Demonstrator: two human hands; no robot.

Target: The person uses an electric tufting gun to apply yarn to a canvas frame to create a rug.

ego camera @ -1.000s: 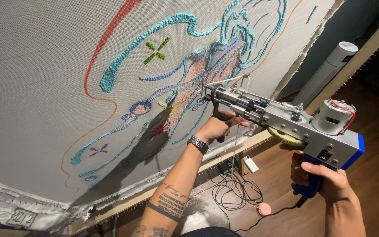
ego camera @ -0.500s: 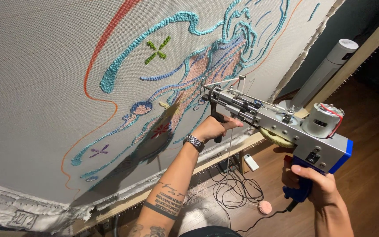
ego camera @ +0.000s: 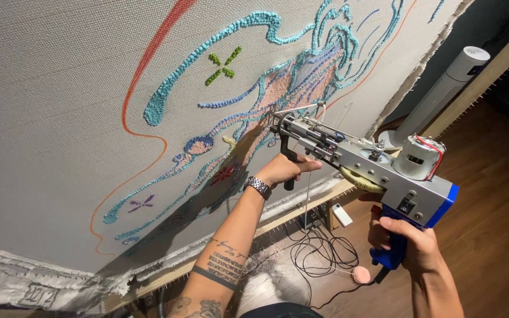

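Observation:
A silver tufting gun [ego camera: 360, 159] with a blue grip points its needle at a stretched grey backing cloth [ego camera: 60, 106]. My left hand [ego camera: 284, 169], with a metal watch on the wrist, is closed around the gun's black front handle. Lower right, my right hand [ego camera: 407, 244] grips the blue rear handle. The needle tip meets the cloth near a pink and teal tufted patch [ego camera: 301, 82]. Teal lines, an orange curve [ego camera: 148, 65] and a small green cross [ego camera: 224, 66] are tufted across the cloth.
The wooden frame rail [ego camera: 301, 206] runs below the cloth. Black cables [ego camera: 319, 259] coil on the wood floor beside a small pink round object [ego camera: 360, 274]. A white cylindrical tower [ego camera: 443, 88] stands at the right. A white remote-like block [ego camera: 343, 215] lies near the frame.
The gun's rear end and my right hand have shifted slightly left and down. My left hand stays on the front handle.

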